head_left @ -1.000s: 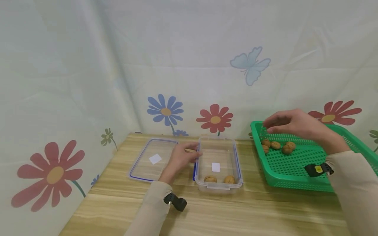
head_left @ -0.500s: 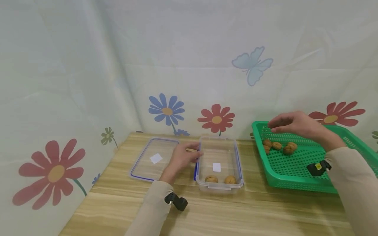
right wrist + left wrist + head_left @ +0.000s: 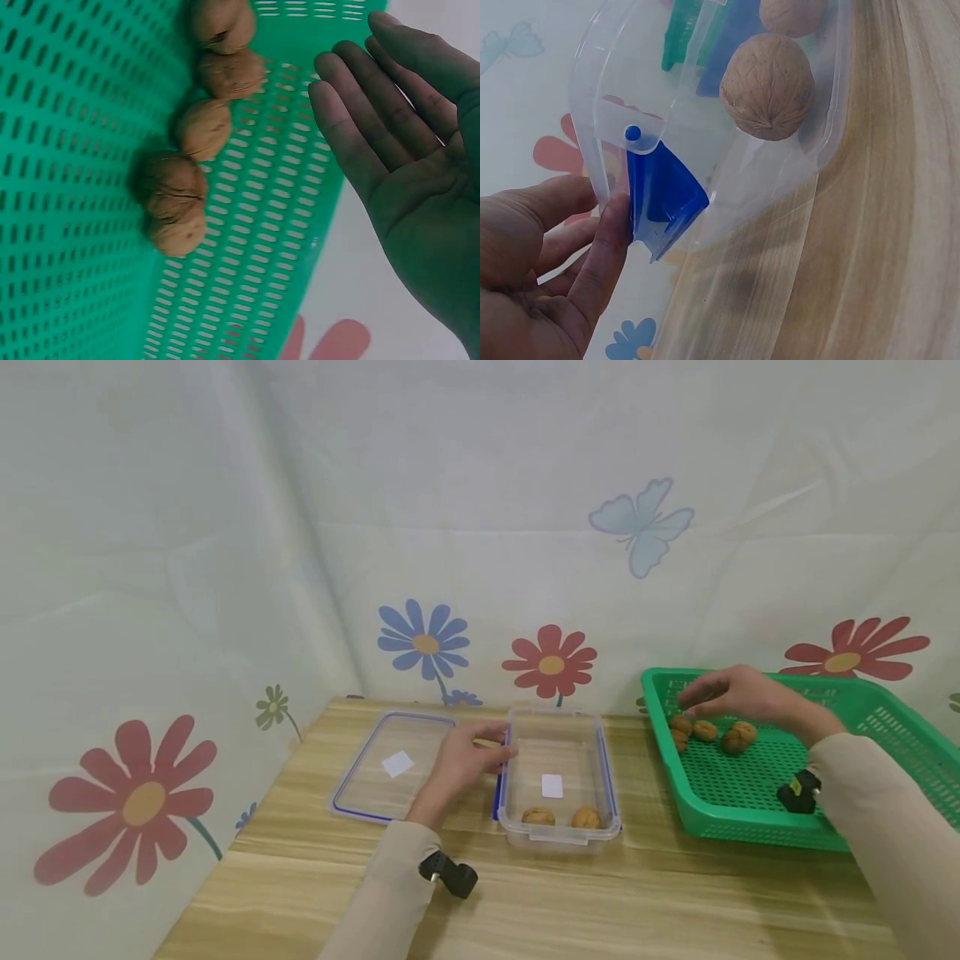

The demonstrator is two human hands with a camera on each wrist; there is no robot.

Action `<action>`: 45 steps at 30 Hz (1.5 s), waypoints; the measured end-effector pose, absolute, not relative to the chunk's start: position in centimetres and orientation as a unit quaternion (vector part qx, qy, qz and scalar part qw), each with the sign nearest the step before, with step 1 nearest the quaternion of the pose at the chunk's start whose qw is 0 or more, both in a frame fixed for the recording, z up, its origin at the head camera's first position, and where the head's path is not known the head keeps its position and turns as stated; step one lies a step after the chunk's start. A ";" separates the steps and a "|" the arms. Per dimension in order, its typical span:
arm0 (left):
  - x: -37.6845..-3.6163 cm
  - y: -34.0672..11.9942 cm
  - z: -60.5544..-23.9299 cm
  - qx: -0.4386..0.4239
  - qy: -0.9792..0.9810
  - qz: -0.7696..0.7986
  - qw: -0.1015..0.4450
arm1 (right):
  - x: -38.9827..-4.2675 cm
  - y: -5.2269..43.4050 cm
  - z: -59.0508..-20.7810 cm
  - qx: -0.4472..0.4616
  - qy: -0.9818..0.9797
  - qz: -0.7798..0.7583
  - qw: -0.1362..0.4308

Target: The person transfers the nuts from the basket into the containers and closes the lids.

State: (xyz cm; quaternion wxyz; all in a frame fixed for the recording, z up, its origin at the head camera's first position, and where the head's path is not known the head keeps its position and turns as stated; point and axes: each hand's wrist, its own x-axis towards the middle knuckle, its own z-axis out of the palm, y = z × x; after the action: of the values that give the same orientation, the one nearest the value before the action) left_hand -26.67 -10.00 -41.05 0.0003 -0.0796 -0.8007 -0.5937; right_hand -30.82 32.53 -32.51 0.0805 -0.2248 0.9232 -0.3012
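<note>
Hovering over the green perforated plastic basket (image 3: 862,793), your right hand (image 3: 738,695) had its fingers (image 3: 352,135) straight and released, holding nothing; the wrist view showed the open palm beside the mesh wall. Below and just left of those fingertips lay a cluster of brown, wrinkled walnuts in their shells (image 3: 708,732), touching one another near the basket's far left corner.

Your left hand (image 3: 461,762) rested against the left side of the clear rectangular plastic container (image 3: 557,752), thumb and fingers lightly on the blue hinged latch (image 3: 664,196); no firm clench showed there. Two walnuts (image 3: 561,817) sat at the container's near end, beside a small white label. The clear flat lid with blue seal (image 3: 390,764) lay on the pale wood-grain desk (image 3: 600,902), just left of your hand.

Handling judgement: walnuts looked light, rigid and roundish, with a ridged shell that should give fair purchase but rolls readily on the mesh. Best hold seemed a fingertip pinch across the widest girth, thumb opposing two fingers. Picking one from the cluster's edge would likely disturb the rest least. The container looked thin-walled and light, apt to slide unless steadied.

Flower-and-butterfly printed cloth (image 3: 480,527) backed the scene.
</note>
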 end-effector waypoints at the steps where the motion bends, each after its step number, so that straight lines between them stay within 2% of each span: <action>1: -26.7 -10.0 -41.0 -0.079 -0.801 -0.594 0.000 | -30.9 32.6 -32.7 -0.224 0.923 -0.300 0.085; 13: -26.5 -9.9 -40.9 -0.074 -0.805 -0.588 0.001 | -31.5 32.8 -34.8 -0.231 0.924 -0.287 0.104; 18: -26.4 -9.9 -40.9 -0.073 -0.804 -0.590 0.003 | -31.6 32.4 -35.1 -0.223 0.919 -0.298 0.130; 26: -26.4 -9.9 -40.9 -0.073 -0.806 -0.588 0.000 | -32.0 32.0 -35.7 -0.262 0.922 -0.262 0.112; 33: -26.4 -9.9 -40.8 -0.072 -0.807 -0.586 0.000 | -32.2 31.6 -35.5 -0.253 0.921 -0.258 0.144; 45: -26.6 -9.9 -41.0 -0.069 -0.811 -0.582 0.000 | -32.5 31.8 -35.9 -0.271 0.919 -0.245 0.147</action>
State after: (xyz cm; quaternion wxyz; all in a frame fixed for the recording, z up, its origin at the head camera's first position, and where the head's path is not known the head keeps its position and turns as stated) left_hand -26.58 -9.93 -40.98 0.0001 -0.0692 -0.8105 -0.5816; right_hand -32.55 31.85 -35.89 0.1474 -0.2714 0.9191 -0.2448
